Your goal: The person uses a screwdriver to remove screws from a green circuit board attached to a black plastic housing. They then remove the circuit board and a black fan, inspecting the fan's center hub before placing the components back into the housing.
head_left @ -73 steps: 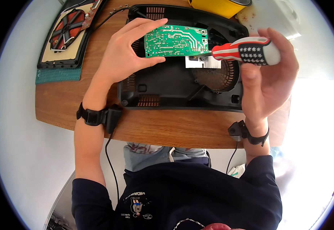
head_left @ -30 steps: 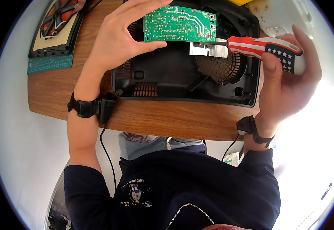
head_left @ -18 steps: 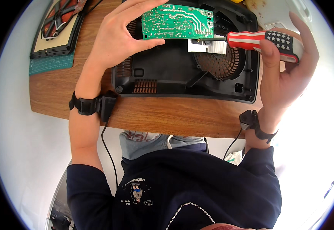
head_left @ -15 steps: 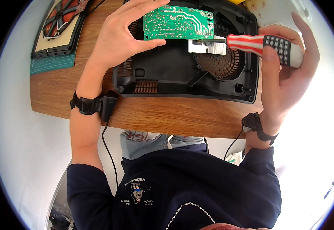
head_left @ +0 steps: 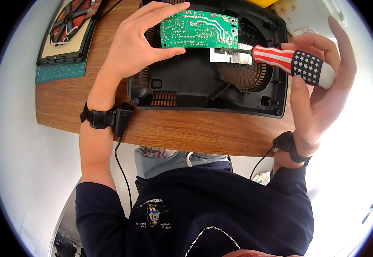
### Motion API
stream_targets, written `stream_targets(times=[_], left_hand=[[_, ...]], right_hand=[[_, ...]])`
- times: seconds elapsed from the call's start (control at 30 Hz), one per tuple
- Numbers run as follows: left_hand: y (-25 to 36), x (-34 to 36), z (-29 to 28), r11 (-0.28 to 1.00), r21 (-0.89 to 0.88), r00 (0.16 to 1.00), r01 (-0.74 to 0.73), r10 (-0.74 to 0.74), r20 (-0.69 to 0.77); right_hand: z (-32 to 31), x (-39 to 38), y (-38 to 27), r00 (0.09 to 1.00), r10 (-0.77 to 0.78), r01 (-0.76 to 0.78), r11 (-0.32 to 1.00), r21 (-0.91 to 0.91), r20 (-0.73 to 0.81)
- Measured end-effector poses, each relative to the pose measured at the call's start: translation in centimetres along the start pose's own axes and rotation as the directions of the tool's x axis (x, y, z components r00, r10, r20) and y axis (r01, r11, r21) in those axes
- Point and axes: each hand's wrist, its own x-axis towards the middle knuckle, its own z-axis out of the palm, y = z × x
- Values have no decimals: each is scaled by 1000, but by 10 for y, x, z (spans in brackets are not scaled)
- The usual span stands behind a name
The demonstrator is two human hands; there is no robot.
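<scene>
My left hand grips the left end of a green circuit board, solder side up, between thumb and fingers. An aluminium heatsink juts from the board's lower right edge. In my right hand is a red, white and black screwdriver with stars on its handle, held near horizontal by thumb and fingers, the forefinger or another finger raised. Its shaft reaches left to a small screw at the heatsink; the exact tip is hard to make out. Beneath both lies a black plastic housing with vents and a round grille.
The wooden desk bears, at left, a panel with a red-and-black coil over a green cutting mat, plus a black cable. A yellow container and a whitish surface with reddish spots stand at back right. Cabled black devices are strapped to both wrists.
Since the oldest frame, board and screwdriver have shifted in view, up and rightward. Over the last half second the screwdriver handle has rotated and moved slightly down, with my right fingers shifting on it.
</scene>
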Motion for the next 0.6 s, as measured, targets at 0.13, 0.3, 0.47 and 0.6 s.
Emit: stream_targets(times=[0.13,0.3,0.47,0.6], left_hand=[[3,1,-2,999,33,1000,11,-11,13],[1,1,0,1000,-18,1000,-2,2,-3],[-2,-6,6,1000,-4,999,-15,15,-52],[-1,-7,6,1000,0,999,14,-14,-37]], right_hand=[[-3,-4,-7,988,152,-154,941,-303,-31],[-12,-9,0,953,282,-301,915,-268,-106],[-5,-4,-2,993,107,-114,982,-152,-51],[-6,-5,-7,990,134,-136,988,-68,-36]])
